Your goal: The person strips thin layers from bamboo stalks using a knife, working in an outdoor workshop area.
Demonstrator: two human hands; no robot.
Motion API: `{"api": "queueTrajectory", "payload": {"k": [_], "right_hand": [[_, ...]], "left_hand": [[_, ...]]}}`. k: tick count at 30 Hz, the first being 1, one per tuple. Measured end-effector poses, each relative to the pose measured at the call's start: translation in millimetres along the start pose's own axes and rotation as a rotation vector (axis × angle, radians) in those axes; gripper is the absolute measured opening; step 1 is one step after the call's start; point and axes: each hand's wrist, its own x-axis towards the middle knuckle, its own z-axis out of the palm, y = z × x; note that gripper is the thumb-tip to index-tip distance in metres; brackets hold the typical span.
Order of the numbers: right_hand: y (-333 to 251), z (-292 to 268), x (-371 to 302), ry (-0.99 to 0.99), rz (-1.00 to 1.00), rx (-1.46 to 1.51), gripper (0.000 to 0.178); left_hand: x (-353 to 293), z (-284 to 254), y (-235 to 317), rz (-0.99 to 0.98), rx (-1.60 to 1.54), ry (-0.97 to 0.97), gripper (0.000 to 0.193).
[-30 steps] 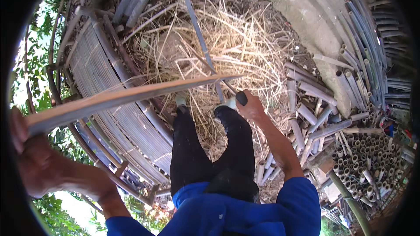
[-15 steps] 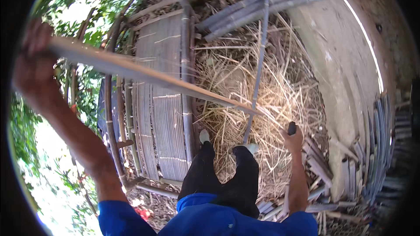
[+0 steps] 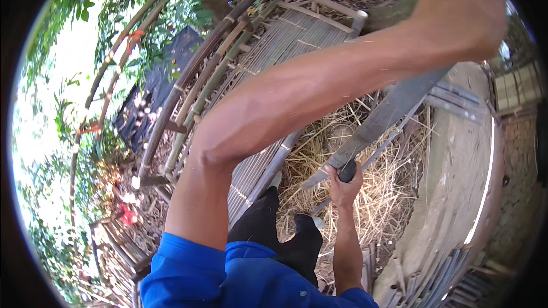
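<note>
Left hand (image 3: 461, 1) swings across to upper right, grip unclear; split-bamboo strip (image 3: 381, 121) slants down to right hand (image 3: 344, 189), clenched round black knife handle (image 3: 346, 171); a hasty swing could rake those knuckles.

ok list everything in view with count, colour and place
board: one, grey, upper right to centre
handle: one, black, centre
slatted bench: one, greyish, upper centre
strips: many, tan, centre
sheet: one, black, upper left
poles: several, grey, lower right
foliage: uncountable, green, left
patch: one, red, lower left
shoes: two, pale, lower centre
trousers: one pair, black, lower centre
shirt: one, blue, bottom
left arm: one, bare, centre
left hand: one, bare, upper right, grip unclear
right hand: one, bare, fingers around handle
</note>
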Motion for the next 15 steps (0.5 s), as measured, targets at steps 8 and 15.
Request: {"api": "queueTrajectory", "payload": {"k": [8, 15], "right_hand": [[-80, 95, 18, -0.159, -0.118, 0.222, 0.034], [-81, 185, 28, -0.422, 0.189, 0.244, 0.041]], "left_hand": [[-197, -99, -40, 0.144, 0.966, 0.620, 0.045], [-428, -98, -130, -0.699, 0.709, 1.172, 0.037]]}}
